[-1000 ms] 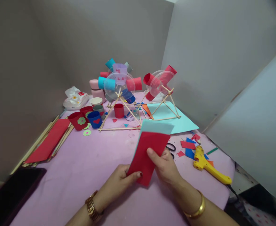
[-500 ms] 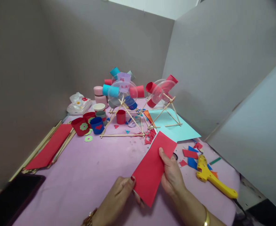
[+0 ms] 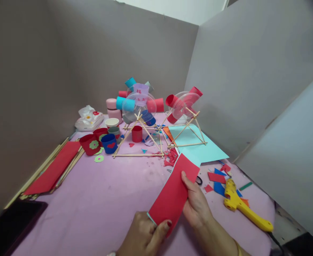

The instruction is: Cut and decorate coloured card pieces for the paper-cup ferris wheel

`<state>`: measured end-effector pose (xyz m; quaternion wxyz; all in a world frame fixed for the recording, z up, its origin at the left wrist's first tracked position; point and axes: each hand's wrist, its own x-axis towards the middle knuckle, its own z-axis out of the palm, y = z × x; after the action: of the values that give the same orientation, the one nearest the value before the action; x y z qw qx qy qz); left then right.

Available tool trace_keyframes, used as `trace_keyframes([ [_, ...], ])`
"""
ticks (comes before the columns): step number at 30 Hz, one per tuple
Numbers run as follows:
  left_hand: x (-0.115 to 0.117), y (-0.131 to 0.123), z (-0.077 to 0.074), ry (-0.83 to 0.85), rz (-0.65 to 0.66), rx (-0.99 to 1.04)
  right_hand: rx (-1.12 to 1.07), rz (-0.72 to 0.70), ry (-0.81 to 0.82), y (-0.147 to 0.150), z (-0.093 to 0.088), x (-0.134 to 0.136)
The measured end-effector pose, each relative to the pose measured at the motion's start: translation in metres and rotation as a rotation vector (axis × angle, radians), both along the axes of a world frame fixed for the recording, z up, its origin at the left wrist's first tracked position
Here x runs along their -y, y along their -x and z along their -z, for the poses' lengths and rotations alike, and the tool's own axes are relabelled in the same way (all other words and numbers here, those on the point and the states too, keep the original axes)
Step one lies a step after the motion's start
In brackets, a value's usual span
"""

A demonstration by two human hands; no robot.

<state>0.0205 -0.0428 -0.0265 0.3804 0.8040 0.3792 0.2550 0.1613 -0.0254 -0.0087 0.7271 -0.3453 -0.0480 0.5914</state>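
Observation:
A strip of red paper with a pale blue layer showing along its edges is held up above the near part of the table. My left hand grips its lower end, thumb on top and fingers tucked underneath. Around the right edge, my right hand is closed, its thumb pressed on the red face. The handles of what seem to be scissors peek out beside the right hand, mostly hidden.
Two stick-frame wheels with paper cups, the left wheel and right wheel, stand at the back. A yellow glue gun lies right among paper scraps. Left are decorated cups, red paper on sticks and a dark phone-like slab.
My left hand has shifted to the right along the paper's lower end, its thumb now lying over the red face. The right hand keeps its hold.

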Motion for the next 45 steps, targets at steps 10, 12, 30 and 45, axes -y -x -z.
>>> trace_keyframes([
  [10, -0.011, 0.026, -0.001, 0.094, -0.216, 0.369, 0.497, 0.118, -0.158, 0.001, -0.003, 0.011],
  [12, -0.007, 0.020, 0.004, 0.092, -0.229, 0.425, 0.639, -0.018, -0.181, 0.008, 0.001, 0.018],
  [30, 0.011, 0.002, 0.018, 0.142, -0.234, 0.421, 0.652, -0.285, -0.240, 0.023, 0.014, 0.021],
  [45, -0.024, 0.008, -0.052, 0.728, -0.332, 0.680, 0.512, -0.666, -0.288, 0.024, 0.015, 0.023],
])
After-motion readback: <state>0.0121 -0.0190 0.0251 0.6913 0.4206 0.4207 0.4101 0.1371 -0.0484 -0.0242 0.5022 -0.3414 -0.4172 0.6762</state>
